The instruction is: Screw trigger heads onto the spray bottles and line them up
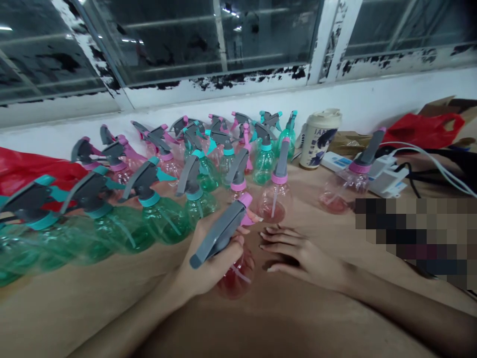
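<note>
My left hand (203, 261) is wrapped round a pink spray bottle (234, 273) with a grey trigger head (219, 233), holding it upright on the brown table (93, 298). My right hand (298, 253) rests on the table just right of that bottle, fingers bent and slightly apart, holding nothing. Several green (164, 214) and pink spray bottles (274, 196) stand in rows behind and to the left.
A paper cup with a lid (318, 139) stands by the wall. One pink bottle (345, 186) stands apart at the right beside a white power strip (380, 176) with cables. Red plastic bags (421, 130) lie at far right and far left.
</note>
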Action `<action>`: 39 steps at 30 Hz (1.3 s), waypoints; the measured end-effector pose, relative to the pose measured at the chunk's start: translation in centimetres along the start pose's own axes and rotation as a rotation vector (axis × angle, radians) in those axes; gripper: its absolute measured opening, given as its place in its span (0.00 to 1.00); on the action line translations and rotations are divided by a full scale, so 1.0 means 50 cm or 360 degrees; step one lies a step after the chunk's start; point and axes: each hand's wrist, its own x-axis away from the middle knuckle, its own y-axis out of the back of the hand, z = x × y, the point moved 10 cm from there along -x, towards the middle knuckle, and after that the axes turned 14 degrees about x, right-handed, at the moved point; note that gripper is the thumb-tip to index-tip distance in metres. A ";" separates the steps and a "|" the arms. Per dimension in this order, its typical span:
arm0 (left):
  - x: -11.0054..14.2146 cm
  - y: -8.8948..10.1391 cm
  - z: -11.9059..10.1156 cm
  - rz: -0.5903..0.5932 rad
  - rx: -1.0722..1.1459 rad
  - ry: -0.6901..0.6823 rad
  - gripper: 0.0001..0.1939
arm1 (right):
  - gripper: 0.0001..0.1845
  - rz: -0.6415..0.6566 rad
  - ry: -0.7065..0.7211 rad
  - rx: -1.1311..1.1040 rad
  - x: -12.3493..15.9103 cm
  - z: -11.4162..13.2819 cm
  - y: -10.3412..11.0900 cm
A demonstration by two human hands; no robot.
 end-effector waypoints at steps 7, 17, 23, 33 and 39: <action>0.003 -0.003 -0.011 0.0042 -0.0052 -0.0054 0.07 | 0.24 0.0112 -0.0032 0.0014 0.004 -0.002 -0.010; 0.007 -0.003 -0.025 0.0047 -0.0092 -0.0177 0.04 | 0.24 0.0164 -0.0050 0.0071 0.008 -0.004 -0.018; 0.004 -0.011 -0.036 0.0095 -0.0043 -0.0209 0.06 | 0.24 0.0169 -0.0047 0.0091 0.011 -0.004 -0.020; 0.000 -0.009 -0.025 0.0067 -0.0001 -0.0146 0.04 | 0.24 0.0160 -0.0069 0.0066 0.009 -0.001 -0.016; -0.006 -0.007 -0.004 -0.0033 0.0084 -0.0036 0.06 | 0.25 0.0104 -0.0058 0.0020 0.009 -0.004 -0.017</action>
